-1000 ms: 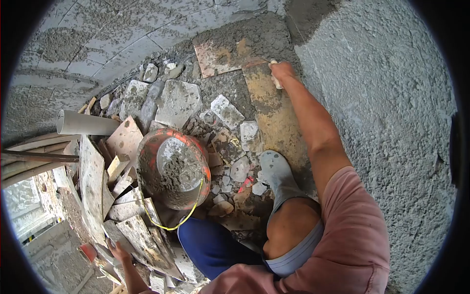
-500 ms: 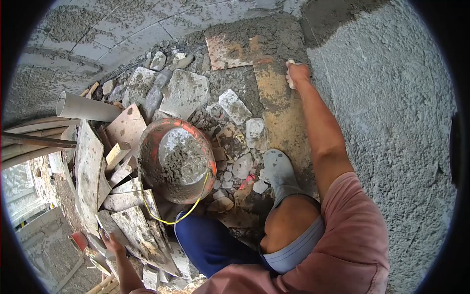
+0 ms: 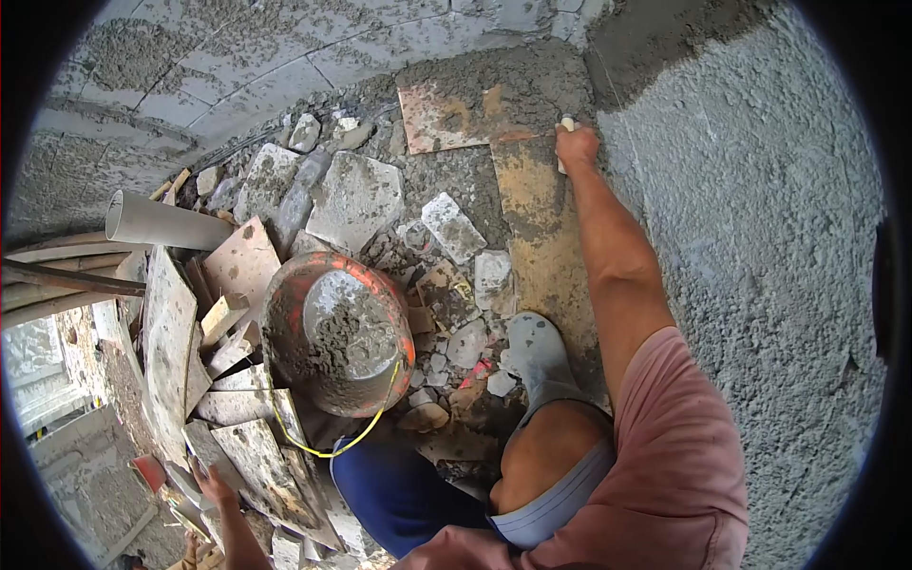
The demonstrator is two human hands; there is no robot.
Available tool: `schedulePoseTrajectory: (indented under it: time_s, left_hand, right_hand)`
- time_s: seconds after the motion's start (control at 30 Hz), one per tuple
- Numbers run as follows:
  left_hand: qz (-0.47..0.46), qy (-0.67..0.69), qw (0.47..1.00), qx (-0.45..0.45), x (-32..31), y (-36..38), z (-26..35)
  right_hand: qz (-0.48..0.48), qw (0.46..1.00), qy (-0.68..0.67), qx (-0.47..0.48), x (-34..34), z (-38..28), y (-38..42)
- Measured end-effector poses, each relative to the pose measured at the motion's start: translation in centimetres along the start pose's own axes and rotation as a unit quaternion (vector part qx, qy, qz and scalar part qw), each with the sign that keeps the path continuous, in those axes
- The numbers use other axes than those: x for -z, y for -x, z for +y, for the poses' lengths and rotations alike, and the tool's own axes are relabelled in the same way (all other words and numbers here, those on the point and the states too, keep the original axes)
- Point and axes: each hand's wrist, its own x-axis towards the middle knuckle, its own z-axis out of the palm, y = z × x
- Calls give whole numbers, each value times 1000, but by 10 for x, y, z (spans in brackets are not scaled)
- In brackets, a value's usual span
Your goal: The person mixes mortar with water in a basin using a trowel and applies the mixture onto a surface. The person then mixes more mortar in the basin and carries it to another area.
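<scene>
My right hand (image 3: 577,149) is closed round a pale handle (image 3: 568,124) at the far end of the mud-stained boards, beside the rough grey wall. Whatever the handle belongs to is hidden behind the hand. A yellow-brown board (image 3: 546,242) lies beneath and in front of this hand, with a mortar-smeared board (image 3: 442,119) to its left. At the lower left, my left hand (image 3: 213,483) has its fingers stretched out against the edge of a grey board (image 3: 202,446); I see nothing held in it. An orange-rimmed bucket (image 3: 404,318) with wet mortar (image 3: 347,337) stands between the hands.
Wood scraps (image 3: 171,332) and a pale pipe (image 3: 166,223) are heaped on the left. Broken slabs (image 3: 356,199) and rubble cover the ground. Rough grey plaster (image 3: 750,237) fills the right, with a smooth darker patch (image 3: 655,43) at the top. My boot (image 3: 541,351) stands on the board's edge.
The view has shifted, so the bucket and rubble sit a little lower. My right hand has edged slightly forward along the wall, still gripping the handle. My left hand stays by the boards.
</scene>
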Motion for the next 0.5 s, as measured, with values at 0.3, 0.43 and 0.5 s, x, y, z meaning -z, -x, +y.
schedulePoseTrajectory:
  time_s: [0.3, 0.43, 0.5]
  left_hand:
    - [6, -36, 999, 5, 5, -7, -12]
    - [11, -28, 1000, 0, 4, -8, -16]
    - [7, -26, 1000, 4, 2, -4, -7]
  right_hand:
    - [-2, 990, -130, 49, 12, 21, 19]
    - [-117, 962, -248, -11, 65, 2, 45]
    - [-147, 961, -233, 12, 82, 5, 56]
